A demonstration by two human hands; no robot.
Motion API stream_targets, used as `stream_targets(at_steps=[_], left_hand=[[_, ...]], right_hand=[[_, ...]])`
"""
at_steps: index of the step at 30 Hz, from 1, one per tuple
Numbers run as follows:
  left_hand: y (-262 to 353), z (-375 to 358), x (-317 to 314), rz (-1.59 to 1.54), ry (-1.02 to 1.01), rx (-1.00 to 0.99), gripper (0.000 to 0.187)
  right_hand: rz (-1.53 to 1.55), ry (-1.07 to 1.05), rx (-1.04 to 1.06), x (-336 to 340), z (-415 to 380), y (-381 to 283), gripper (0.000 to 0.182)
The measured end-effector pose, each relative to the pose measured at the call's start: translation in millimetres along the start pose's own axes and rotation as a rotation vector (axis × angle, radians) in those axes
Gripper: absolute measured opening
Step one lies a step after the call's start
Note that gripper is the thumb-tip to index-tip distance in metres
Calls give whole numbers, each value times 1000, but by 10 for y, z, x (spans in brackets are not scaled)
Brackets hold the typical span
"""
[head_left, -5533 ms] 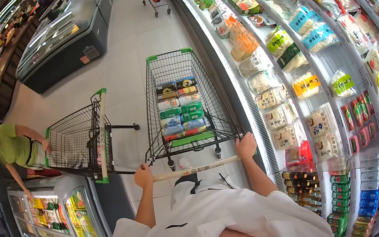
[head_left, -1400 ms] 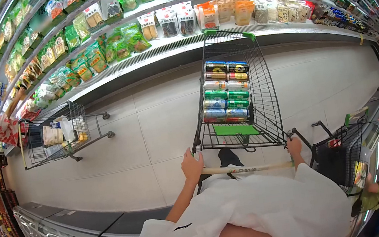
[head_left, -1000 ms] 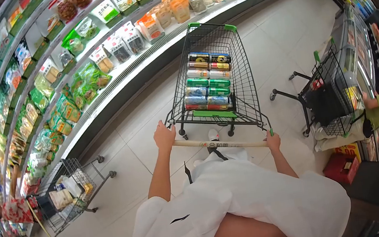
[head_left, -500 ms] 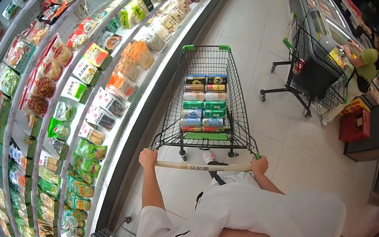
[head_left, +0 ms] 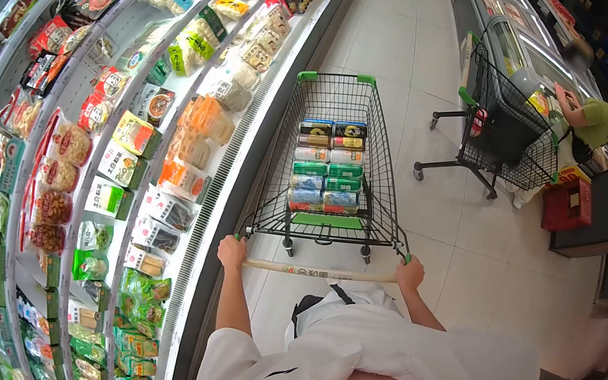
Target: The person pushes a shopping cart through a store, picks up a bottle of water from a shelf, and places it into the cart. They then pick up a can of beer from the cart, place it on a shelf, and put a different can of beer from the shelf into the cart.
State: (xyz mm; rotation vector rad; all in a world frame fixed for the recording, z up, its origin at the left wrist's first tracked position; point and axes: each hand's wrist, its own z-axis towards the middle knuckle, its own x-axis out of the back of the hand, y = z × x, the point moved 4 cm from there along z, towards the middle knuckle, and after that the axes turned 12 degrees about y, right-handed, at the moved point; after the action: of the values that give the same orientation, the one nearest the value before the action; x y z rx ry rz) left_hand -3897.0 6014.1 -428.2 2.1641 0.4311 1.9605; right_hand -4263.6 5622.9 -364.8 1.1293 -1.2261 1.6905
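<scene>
The left hand [head_left: 232,252] and right hand [head_left: 410,274] have fingers wrapped round the handle [head_left: 315,271] of the cart [head_left: 328,221]; cans [head_left: 311,166] sit inside it, shelves [head_left: 203,218] left of it.

Cart handle [head_left: 319,272]: short printed Chinese name, 和 discernible, remaining characters uncertain. White packet [head_left: 118,163] on the refrigerated shelf [head_left: 204,223]: dark Chinese characters, 土 and 粉 legible. Print on the cans [head_left: 344,171] and figures on the yellow sign [head_left: 572,174]: too small to read

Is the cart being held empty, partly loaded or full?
Partly loaded: rows of cans sit in the cart, with room left beside them.
</scene>
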Motion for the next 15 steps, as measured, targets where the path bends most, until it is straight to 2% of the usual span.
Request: stream_targets(at_steps=[2, 4, 7, 10, 15], left_hand=[[143, 276, -86, -35, -25, -8, 38], [298, 546, -215, -65, -53, -16, 37], [628, 876, -151, -61, -51, -66, 36], [1008, 1228, -150, -50, -9, -108, 33], [1452, 1767, -191, -73, 3, -191, 28]], right_hand=[[-28, -13, 10, -45, 181, -275, 16], [-18, 68, 7, -14, 349, -545, 23], [-73, 64, -18, -152, 590, -720, 27], [-66, 58, -46, -398, 983, -954, 27], [-30, 184, -166, -473, 1265, -1280, 20]])
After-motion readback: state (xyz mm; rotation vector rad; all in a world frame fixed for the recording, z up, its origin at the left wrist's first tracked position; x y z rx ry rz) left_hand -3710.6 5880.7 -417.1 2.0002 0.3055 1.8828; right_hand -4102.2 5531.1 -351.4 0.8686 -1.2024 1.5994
